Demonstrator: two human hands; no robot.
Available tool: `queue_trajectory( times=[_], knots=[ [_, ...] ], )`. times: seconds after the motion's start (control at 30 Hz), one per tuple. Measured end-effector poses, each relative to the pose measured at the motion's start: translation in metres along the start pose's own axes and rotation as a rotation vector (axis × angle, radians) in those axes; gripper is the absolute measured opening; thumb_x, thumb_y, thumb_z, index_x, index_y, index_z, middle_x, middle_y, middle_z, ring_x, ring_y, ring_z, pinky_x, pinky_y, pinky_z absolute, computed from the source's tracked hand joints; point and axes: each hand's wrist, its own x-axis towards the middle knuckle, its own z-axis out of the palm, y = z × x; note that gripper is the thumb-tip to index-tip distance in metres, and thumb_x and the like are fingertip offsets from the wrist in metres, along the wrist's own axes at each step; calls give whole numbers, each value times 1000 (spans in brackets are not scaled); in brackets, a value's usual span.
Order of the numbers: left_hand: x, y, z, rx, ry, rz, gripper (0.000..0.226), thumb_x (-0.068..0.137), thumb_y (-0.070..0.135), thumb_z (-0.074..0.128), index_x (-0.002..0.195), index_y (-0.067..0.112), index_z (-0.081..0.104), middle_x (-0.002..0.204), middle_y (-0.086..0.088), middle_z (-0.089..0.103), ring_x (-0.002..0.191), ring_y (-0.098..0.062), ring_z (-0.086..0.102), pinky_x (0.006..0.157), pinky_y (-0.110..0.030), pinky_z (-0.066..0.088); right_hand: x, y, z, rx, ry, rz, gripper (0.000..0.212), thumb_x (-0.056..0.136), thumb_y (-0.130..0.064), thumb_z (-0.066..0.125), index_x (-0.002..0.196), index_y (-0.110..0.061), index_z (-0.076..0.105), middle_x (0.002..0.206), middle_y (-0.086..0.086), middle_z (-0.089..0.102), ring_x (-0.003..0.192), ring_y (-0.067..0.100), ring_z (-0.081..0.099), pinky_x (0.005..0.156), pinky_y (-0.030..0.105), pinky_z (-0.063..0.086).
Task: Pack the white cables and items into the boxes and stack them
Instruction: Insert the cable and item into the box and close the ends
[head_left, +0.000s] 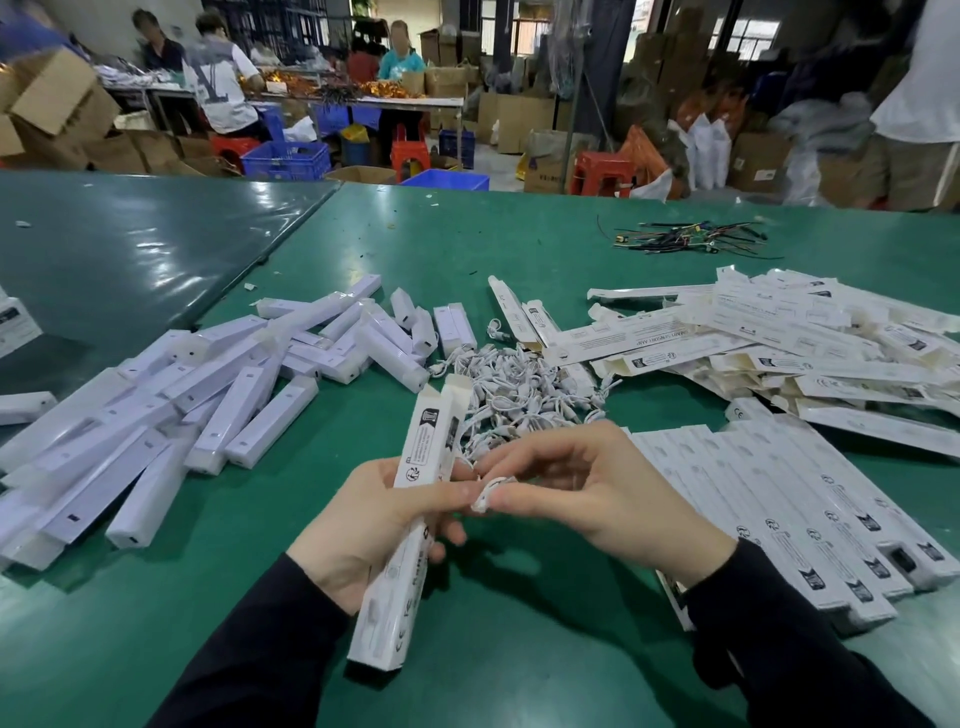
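Nearest, lower centre: both hands meet above the green tabletop (519, 597), dark sleeves running in from the bottom edge.
Left hand (363, 525): fingers and thumb curled round a long white printed box (410, 499); box tilted, lower end toward the bottom of the frame, upper end with its flap open just below frame centre.
Right hand (587, 488): thumb and fingertips pinch a small coiled white cable (488, 493), right beside the box and touching the left fingertips.
Right of the hands: stack of closed boxes (779, 509), laid side by side in neat rows, lower right of the frame.
Left of the hands: loose pile of white bar-shaped items (171, 410), lying crosswise over one another, spreading from the left edge toward centre.
Centre, beyond the hands: heap of white cables (519, 389), tangled, between the bar pile and the flat cartons.
Upper right of the tabletop: scattered heap of flat unfolded boxes (779, 332), overlapping at many angles.
Far tabletop, right of centre: bundle of dark wires (696, 241), well apart from the white goods.
Background, top of frame: people at another table, cardboard cartons, blue crates (285, 158), red stools; details blurred.
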Motion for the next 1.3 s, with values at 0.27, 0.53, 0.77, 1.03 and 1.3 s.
queue_trajectory(
  times=[0.27,0.53,0.77,1.03,1.3],
  knots=[
    [-8,-1,8,93,-373,-104,45,90,33,58,131,21,43,88,-22,68,51,-25,56,36,-25,47,5,-2,-18,145,423,-66,19,63,-14,81,80,-8,77,78,7,76,71,13,71,70,18,54],
    [-10,-1,5,100,-427,11,47,87,25,55,131,28,39,89,-24,62,43,-23,51,34,-22,42,4,-2,-20,77,402,45,12,72,1,80,79,-9,78,74,5,76,66,8,69,64,12,50],
    [-9,-5,6,99,-510,-4,47,88,21,54,130,36,40,86,-25,60,39,-20,52,33,-22,43,3,-2,-18,79,275,144,11,77,0,77,87,-5,78,74,7,76,63,5,67,58,11,48],
    [-10,-5,7,108,-528,16,47,89,19,55,130,36,43,85,-25,62,41,-20,53,34,-22,44,1,-4,-22,159,216,183,23,54,-17,85,74,-10,76,76,14,75,67,16,69,63,19,54],
    [-10,-5,8,129,-526,7,48,88,18,54,132,27,38,84,-24,63,41,-20,53,33,-22,44,0,-4,-24,36,131,196,9,67,-17,82,73,-13,77,67,3,72,57,6,62,54,12,44]
  ],
)
